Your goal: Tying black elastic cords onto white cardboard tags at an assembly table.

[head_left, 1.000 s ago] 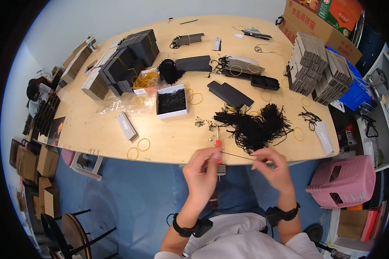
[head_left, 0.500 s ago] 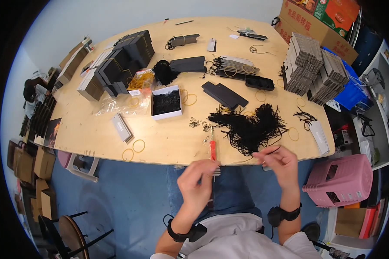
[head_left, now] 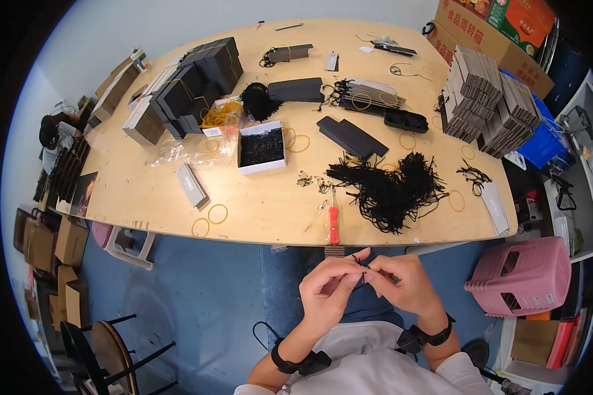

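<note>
My left hand (head_left: 329,289) and my right hand (head_left: 402,282) meet in front of the table's near edge, fingertips pinched together. Between them runs a thin black cord (head_left: 357,259), mostly hidden by the fingers. Just beyond, a screwdriver (head_left: 333,225) with a red handle lies at the table edge, its shaft pointing away from me. A tangled heap of black cords (head_left: 402,194) spreads to its right. Small dark loops (head_left: 305,179) rest near the screwdriver's tip. Farther left stands an open white box (head_left: 262,168) filled with small black pieces.
Dark grey card stacks (head_left: 207,69) stand at the table's back left, and grey card stacks (head_left: 471,92) at the right. Yellow rubber bands (head_left: 218,213) lie scattered about. A pink plastic stool (head_left: 524,276) is on the right; a chair (head_left: 112,355) stands lower left.
My right hand has moved left and down from beside the cord heap to meet my left hand. My left hand has shifted slightly right. Both now pinch around the cord.
</note>
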### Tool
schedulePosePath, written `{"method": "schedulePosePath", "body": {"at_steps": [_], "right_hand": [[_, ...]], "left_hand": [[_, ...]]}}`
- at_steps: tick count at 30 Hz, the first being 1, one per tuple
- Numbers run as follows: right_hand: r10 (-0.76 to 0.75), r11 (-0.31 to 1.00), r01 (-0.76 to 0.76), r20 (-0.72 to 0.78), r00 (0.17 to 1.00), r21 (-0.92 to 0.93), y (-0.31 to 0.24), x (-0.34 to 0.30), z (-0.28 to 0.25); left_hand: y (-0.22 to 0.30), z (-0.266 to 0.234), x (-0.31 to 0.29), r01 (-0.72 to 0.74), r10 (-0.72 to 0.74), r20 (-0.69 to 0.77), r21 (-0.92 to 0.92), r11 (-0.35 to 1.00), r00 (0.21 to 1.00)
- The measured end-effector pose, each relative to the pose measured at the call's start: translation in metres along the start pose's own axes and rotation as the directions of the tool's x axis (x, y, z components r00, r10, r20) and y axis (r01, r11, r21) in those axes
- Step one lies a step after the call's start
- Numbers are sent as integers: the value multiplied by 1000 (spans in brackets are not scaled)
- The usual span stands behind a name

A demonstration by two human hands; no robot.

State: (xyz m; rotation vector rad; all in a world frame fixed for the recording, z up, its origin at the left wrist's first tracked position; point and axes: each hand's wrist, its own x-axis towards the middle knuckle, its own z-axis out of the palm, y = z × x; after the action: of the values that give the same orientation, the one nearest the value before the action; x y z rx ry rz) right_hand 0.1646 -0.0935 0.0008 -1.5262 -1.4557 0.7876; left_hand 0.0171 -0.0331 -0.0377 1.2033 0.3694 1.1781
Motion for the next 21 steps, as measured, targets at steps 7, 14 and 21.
{"method": "schedulePosePath", "body": {"at_steps": [7,14,21], "right_hand": [[-71,995,68,49,996,72,3,-5,2],[-95,899,12,169,981,437,6,1,-20],[-140,840,-159,490,860,518,9,11,-25]], "left_hand": [[3,-2,-7,87,-88,-10,-118,989,996],[23,-15,-8,97,-39,362,-145,985,931],[23,-20,-12,149,-82,492,-100,984,867]]}}
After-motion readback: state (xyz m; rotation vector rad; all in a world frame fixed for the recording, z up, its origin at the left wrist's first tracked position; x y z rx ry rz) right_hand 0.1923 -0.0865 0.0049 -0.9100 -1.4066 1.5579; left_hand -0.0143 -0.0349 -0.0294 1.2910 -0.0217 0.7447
